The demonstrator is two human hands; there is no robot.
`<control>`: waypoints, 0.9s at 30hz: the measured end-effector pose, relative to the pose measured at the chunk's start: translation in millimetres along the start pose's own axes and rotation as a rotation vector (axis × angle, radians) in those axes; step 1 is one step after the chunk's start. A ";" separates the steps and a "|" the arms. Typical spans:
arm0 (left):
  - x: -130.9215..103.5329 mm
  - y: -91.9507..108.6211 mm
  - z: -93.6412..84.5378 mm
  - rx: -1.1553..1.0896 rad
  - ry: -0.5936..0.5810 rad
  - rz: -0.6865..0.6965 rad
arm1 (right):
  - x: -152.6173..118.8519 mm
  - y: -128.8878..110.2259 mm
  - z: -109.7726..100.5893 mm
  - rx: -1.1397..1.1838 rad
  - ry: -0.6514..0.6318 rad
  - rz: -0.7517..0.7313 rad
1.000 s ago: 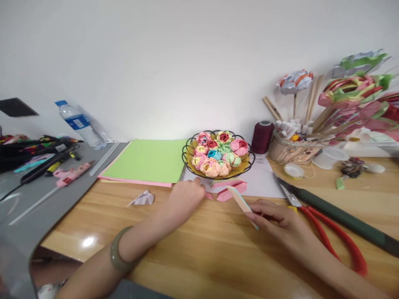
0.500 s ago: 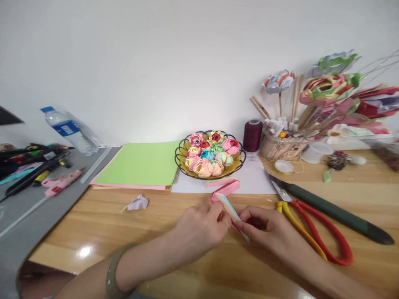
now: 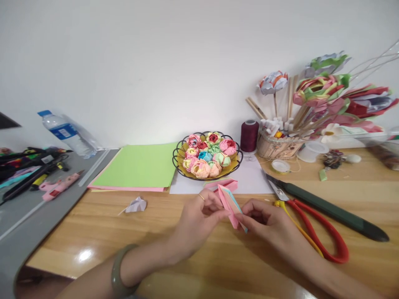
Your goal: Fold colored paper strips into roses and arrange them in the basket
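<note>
Between my two hands is a narrow bundle of folded paper strips (image 3: 230, 203), pink outside with peach and light blue layers, tilted above the wooden table. My left hand (image 3: 199, 218), with a ring and a green bangle, pinches its left side between thumb and fingers. At the lower right end, my right hand (image 3: 266, 218) grips it with thumb and curled fingers. Just behind lie more folded pink paper strips (image 3: 229, 184). Beyond them stands a black-rimmed yellow basket (image 3: 237, 166) holding several small paper flowers (image 3: 205, 156).
Red-and-yellow-handled scissors (image 3: 324, 232) and a dark green tool (image 3: 339, 214) lie to the right. Green paper sheets (image 3: 137, 168) and a crumpled paper scrap (image 3: 136, 204) lie left. A maroon thread spool (image 3: 249, 137) and a pot (image 3: 277, 145) of tall paper flowers stand behind.
My left hand has turned and opened its grip from a closed fist to a thumb-and-finger pinch, showing more of the pink side. The view has shifted slightly.
</note>
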State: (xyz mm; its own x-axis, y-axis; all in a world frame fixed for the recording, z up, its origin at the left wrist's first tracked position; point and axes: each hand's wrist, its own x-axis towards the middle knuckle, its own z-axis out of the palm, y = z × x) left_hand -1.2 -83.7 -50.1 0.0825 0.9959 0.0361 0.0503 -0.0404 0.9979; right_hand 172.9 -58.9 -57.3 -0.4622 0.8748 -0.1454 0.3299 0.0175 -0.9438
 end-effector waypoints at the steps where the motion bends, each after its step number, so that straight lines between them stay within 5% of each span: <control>1: 0.6 0.1 2.4 -0.120 0.009 -0.077 | -0.3 0.6 0.2 -0.016 0.007 -0.007; 4: 3.9 -0.6 6.2 -0.324 -0.009 -0.189 | -0.5 1.3 1.2 -0.041 0.022 -0.047; 9: 8.4 -3.7 5.4 -0.311 -0.083 -0.300 | -0.6 -0.6 1.4 -0.039 0.000 -0.089; 18: 8.9 -10.3 4.9 -0.332 -0.071 -0.319 | -4.0 -2.3 -0.1 -0.199 0.037 -0.265; 27: 7.2 -16.2 0.4 -0.490 -0.120 -0.369 | -6.6 1.8 -7.2 -0.553 0.125 -0.738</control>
State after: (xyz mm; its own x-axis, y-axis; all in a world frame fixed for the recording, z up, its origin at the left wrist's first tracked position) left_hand -1.1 -75.9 -66.0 0.2598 0.9200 -0.2935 -0.3629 0.3747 0.8532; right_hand 182.5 -61.2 -55.9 -0.6295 0.5957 0.4989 0.3483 0.7903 -0.5041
